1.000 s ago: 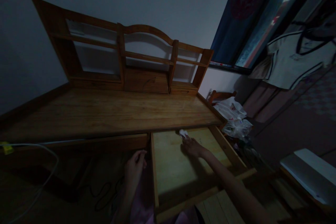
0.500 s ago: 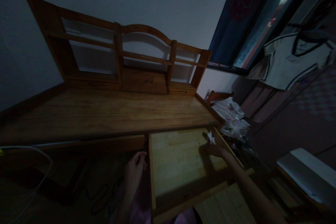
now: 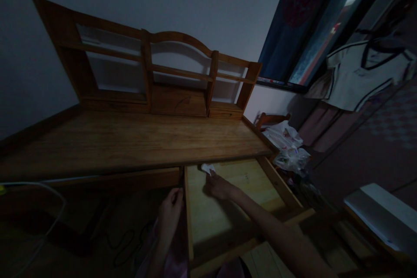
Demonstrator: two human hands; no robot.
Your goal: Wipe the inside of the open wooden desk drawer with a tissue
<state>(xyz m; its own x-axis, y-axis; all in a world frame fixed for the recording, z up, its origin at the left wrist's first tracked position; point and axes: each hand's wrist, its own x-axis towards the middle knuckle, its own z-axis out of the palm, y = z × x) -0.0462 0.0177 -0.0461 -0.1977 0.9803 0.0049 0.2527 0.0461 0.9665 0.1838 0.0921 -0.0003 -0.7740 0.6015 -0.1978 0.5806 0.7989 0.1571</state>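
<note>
A wooden drawer is pulled out below the desktop, its pale bottom showing. Inside it, my right hand pinches a crumpled white tissue against the bottom, near the far left corner. Just outside the drawer's left side is my left hand, its fingers curled in with nothing visible in them. Whether it touches the drawer side I cannot tell.
The wooden desk carries a shelf unit along the wall. Plastic bags lie beside a chair at the right. A white cable loops at the left. A white shirt hangs at the right.
My right hand has swept the tissue leftward across the drawer bottom, from the far right corner to the far left. My left hand has barely moved.
</note>
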